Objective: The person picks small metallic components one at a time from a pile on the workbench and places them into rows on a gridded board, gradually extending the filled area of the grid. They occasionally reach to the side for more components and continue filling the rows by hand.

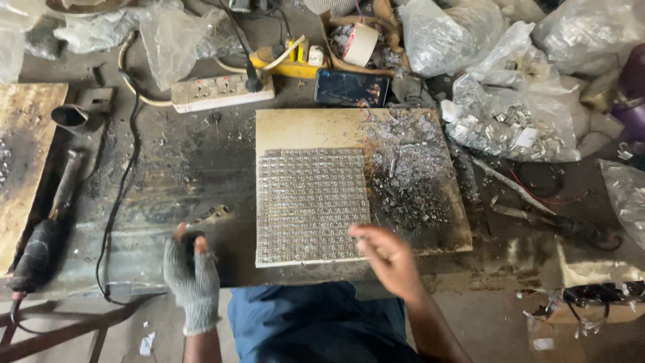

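Note:
A square grid of small metal parts (311, 202) lies on a pale, scorched board (302, 128) in the middle of the bench. My left hand (193, 272), in a grey knit glove with bare fingertips, grips a small dark object at the bench's near edge, left of the board. My bare right hand (386, 255) hovers over the board's near right corner, fingers loosely spread, holding nothing. A heap of loose silvery scrap (406, 171) covers the board's right side.
A phone (351, 88) and a power strip (222, 91) lie behind the board. Clear bags of metal parts (517, 121) crowd the right. A dark-handled tool (47, 235) with a cable lies at left, beside another wooden board (23, 154). My blue-clad lap (316, 323) shows below.

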A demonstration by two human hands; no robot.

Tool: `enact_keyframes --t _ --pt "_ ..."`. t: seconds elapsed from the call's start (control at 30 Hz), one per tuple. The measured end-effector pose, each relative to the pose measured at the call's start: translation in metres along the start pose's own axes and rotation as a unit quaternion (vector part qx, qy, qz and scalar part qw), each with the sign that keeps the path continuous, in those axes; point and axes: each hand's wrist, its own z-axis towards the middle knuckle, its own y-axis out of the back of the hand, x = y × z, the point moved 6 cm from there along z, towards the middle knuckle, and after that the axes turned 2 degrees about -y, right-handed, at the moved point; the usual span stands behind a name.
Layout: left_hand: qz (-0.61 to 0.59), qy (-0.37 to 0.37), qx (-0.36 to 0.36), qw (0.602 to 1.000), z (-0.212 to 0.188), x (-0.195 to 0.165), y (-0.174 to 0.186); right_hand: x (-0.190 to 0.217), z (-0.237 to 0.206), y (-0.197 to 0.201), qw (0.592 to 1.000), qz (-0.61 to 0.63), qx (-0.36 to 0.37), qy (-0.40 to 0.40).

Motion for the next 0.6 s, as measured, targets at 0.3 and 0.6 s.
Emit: enact_keyframes --t 0.3,0.6 --pt "-0.269 0.136 0.021 0.953 -0.074 -0.073 -0.027 0.036 -0.037 -0.123 0.960 -0.025 0.280 0.018" --pt "-0.186 0.016 -0.022 0.982 -0.072 -0.096 -0.027 0.038 -0.044 -0.141 0.925 -0.107 0.318 0.178"
